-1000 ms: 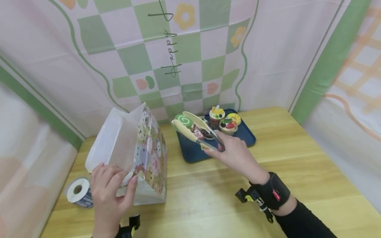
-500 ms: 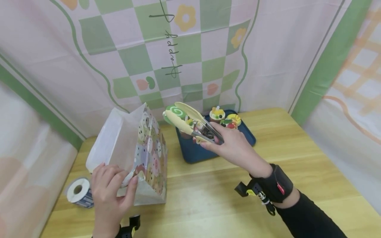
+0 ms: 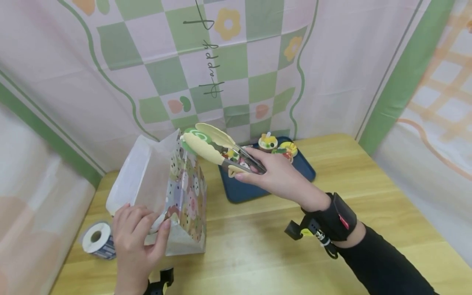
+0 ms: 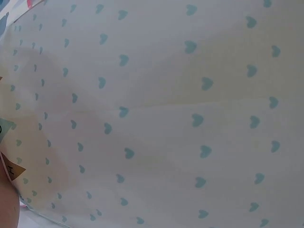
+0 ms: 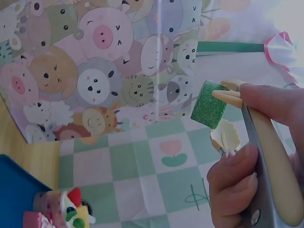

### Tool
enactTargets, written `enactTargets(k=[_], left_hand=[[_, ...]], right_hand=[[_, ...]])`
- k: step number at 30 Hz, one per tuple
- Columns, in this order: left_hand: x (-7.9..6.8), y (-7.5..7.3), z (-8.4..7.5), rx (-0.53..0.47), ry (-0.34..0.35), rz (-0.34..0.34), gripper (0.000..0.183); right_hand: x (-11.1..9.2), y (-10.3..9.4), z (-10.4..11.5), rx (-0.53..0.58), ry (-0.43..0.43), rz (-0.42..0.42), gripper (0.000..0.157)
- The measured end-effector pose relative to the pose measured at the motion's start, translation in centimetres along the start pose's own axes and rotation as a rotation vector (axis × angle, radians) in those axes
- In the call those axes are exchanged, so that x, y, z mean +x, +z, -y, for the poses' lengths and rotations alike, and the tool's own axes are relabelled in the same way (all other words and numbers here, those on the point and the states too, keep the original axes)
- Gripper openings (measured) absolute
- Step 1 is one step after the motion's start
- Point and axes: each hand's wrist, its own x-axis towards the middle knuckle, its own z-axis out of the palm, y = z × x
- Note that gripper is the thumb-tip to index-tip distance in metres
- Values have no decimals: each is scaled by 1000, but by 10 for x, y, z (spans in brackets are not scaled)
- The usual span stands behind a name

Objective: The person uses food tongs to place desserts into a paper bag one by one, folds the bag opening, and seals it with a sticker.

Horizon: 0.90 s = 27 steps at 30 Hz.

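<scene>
My left hand (image 3: 138,237) pinches the near rim of a standing paper bag (image 3: 189,192), thumb outside and fingers over the edge. Its mouth gapes, and cartoon animals cover the right side. The left wrist view is filled by the bag's pale, heart-dotted side (image 4: 156,133). Tongs with cream tips (image 3: 203,148) are gripped in my right hand (image 3: 278,174). Between those tips is a green swirl roll cake (image 3: 199,134), held in the air at the bag's upper right edge. From the right wrist, the roll cake (image 5: 208,107) appears in front of the printed cloth.
Right of the bag lies a blue tray (image 3: 239,192) bearing several small desserts, among them a fruit-topped cup (image 3: 268,143) and a yellow ring (image 3: 289,148). A label roll (image 3: 105,246) stands left of the bag. Printed cloth (image 3: 236,61) hangs behind the wooden table (image 3: 250,246).
My right hand has carried the tongs and the green roll cake leftward, from over the tray to the bag's edge. The left hand and the bag have stayed in place.
</scene>
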Motion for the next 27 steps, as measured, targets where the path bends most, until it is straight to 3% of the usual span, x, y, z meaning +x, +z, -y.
enactTargets(k=[9, 17, 24, 27], left_hand=[[-2, -1, 1, 6, -8, 11, 54], [-2, 0, 0, 2, 0, -4, 53], [-1, 1, 0, -3, 8, -22, 53], [-1, 1, 0, 2, 6, -22, 53]], right_hand=[[4, -1, 9, 60, -24, 63, 73], [6, -2, 23, 237, 4, 181, 72], [10, 3, 32, 397, -44, 261, 60], [12, 6, 35, 412, -62, 281, 58]])
